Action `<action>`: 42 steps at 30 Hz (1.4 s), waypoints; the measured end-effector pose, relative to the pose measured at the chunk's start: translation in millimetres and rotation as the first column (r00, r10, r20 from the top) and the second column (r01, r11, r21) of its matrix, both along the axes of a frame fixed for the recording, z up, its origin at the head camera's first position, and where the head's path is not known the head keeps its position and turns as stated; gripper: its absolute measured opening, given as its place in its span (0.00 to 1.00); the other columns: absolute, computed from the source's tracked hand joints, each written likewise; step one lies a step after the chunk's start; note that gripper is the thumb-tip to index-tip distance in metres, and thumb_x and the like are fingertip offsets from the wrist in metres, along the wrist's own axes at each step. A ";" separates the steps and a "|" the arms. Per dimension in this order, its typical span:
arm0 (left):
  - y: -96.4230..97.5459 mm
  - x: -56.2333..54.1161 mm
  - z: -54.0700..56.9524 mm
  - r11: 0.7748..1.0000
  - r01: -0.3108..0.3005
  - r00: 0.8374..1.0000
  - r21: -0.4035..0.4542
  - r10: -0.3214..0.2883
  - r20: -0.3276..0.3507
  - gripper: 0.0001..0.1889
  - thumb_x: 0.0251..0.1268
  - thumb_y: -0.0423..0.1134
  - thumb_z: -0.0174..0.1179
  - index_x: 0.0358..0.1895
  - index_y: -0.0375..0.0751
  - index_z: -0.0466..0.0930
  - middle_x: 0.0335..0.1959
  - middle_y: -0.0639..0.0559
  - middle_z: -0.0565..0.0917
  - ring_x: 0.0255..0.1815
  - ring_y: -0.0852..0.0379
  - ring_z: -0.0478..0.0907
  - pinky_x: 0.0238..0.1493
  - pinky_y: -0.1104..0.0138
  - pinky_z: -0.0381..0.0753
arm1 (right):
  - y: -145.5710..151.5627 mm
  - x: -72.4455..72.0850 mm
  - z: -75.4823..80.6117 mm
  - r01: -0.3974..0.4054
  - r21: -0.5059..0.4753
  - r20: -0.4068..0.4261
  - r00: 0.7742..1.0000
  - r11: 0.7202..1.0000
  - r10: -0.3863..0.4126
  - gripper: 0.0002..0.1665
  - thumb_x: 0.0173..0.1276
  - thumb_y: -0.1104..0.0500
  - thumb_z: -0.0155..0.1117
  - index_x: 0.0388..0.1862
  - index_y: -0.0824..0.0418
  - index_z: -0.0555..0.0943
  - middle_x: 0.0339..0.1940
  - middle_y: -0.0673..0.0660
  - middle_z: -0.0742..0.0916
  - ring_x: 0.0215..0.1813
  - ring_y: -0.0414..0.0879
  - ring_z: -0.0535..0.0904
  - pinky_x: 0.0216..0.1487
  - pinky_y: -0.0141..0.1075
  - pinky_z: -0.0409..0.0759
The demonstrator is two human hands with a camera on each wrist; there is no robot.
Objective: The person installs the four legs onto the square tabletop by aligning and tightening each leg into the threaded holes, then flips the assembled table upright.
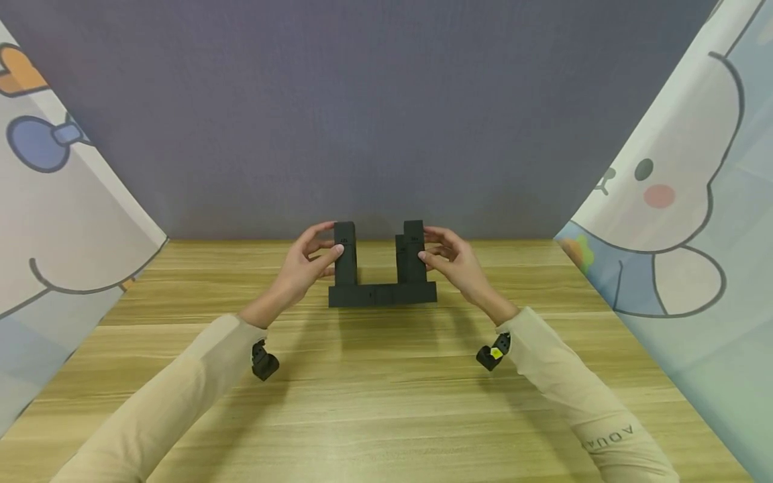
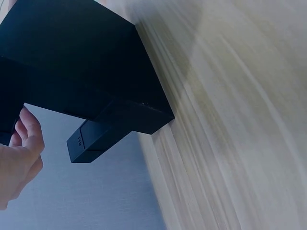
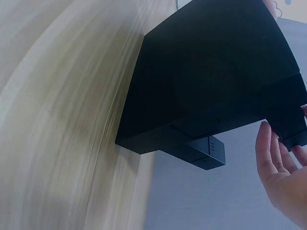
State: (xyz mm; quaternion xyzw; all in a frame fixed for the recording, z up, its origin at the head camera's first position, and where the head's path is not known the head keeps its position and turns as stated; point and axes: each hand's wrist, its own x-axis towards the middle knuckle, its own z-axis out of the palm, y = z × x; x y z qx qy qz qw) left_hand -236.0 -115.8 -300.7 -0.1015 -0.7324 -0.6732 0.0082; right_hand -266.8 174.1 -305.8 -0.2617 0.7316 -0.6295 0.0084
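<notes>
A black U-shaped structure [image 1: 383, 295] stands on the wooden table, with a long bar in front and an upright black block at each end. My left hand [image 1: 308, 258] pinches the left block [image 1: 345, 261], its thumb on the near face and the fingers along the outer side. On the other side, my right hand [image 1: 453, 258] grips the right block [image 1: 415, 258] in much the same way. Small markings show near the tops of both blocks. From the left wrist, the broad black underside [image 2: 81, 48] of the structure fills the upper left.
A wood-grain table [image 1: 386, 402] spreads under both arms. Behind it rises a grey-purple partition [image 1: 374, 121]. Cartoon-printed panels [image 1: 54, 221] flank the table at left and right. Both wrists wear small black cameras [image 1: 264, 362].
</notes>
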 end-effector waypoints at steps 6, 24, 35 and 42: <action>-0.6 -5.1 0.5 1.000 -0.001 1.000 0.007 0.001 0.013 0.29 0.63 0.41 0.56 0.67 0.53 0.59 0.54 0.43 0.70 0.50 0.53 0.75 0.43 0.61 0.81 | 0.6 -0.3 0.6 -0.039 0.017 0.053 0.998 0.999 0.038 0.33 0.65 0.64 0.58 0.68 0.58 0.61 0.60 0.62 0.72 0.46 0.40 0.78 0.44 0.46 0.80; -0.3 -18.6 0.8 0.999 -0.034 0.998 0.033 0.032 0.046 0.28 0.64 0.41 0.56 0.67 0.55 0.59 0.57 0.43 0.69 0.49 0.56 0.75 0.44 0.63 0.81 | -8.0 -13.0 1.8 0.046 0.027 0.106 0.993 0.999 -0.048 0.30 0.65 0.62 0.59 0.65 0.56 0.66 0.57 0.65 0.74 0.45 0.38 0.79 0.38 0.30 0.79; -7.9 -16.4 2.5 0.999 0.028 0.995 -0.030 -0.025 0.096 0.32 0.62 0.41 0.59 0.68 0.60 0.57 0.62 0.45 0.66 0.52 0.54 0.74 0.36 0.65 0.77 | -12.7 -21.3 3.8 0.084 0.058 0.105 0.990 0.995 -0.090 0.29 0.66 0.60 0.58 0.65 0.57 0.66 0.56 0.63 0.75 0.49 0.39 0.77 0.44 0.32 0.78; -8.7 -16.5 3.1 0.999 0.013 0.996 -0.048 -0.008 0.094 0.32 0.62 0.42 0.58 0.68 0.59 0.57 0.63 0.45 0.66 0.55 0.49 0.71 0.38 0.65 0.76 | -13.9 -21.5 6.0 0.070 0.078 0.114 0.990 0.994 -0.078 0.28 0.67 0.60 0.57 0.66 0.57 0.65 0.58 0.62 0.75 0.57 0.51 0.75 0.47 0.33 0.77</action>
